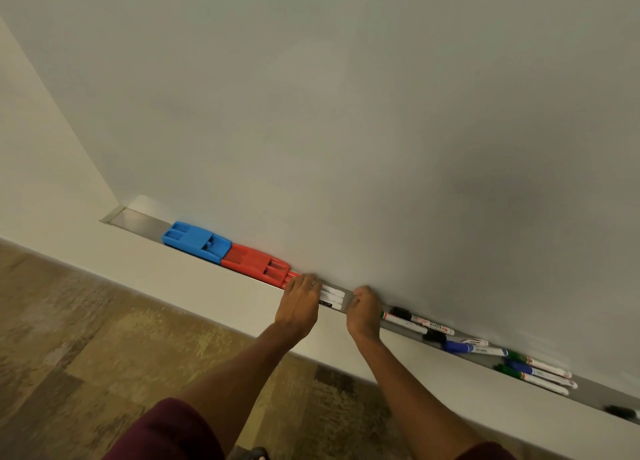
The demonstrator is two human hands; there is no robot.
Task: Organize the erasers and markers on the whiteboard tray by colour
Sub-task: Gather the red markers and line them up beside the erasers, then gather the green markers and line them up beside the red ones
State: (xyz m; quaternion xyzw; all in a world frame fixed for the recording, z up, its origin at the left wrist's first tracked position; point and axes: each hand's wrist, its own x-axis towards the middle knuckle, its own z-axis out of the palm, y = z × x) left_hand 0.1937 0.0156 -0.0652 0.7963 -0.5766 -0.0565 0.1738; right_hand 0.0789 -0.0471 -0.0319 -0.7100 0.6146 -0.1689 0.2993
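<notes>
Left hand [299, 300] curls over the cap ends of the red markers [332, 295] and right hand [362, 309] pinches their tails. They're lying in the tray [145, 222], butted against the red eraser [256, 264]. I'm guessing that's to keep the reds together.

A single head-worn wide-angle camera looks forward and down, close above the whiteboard tray [142, 221], which crosses the frame slanting from upper left to lower right. Whiteboard [346, 113] fills the frame above the tray, carpet [86, 338] below it.
</notes>
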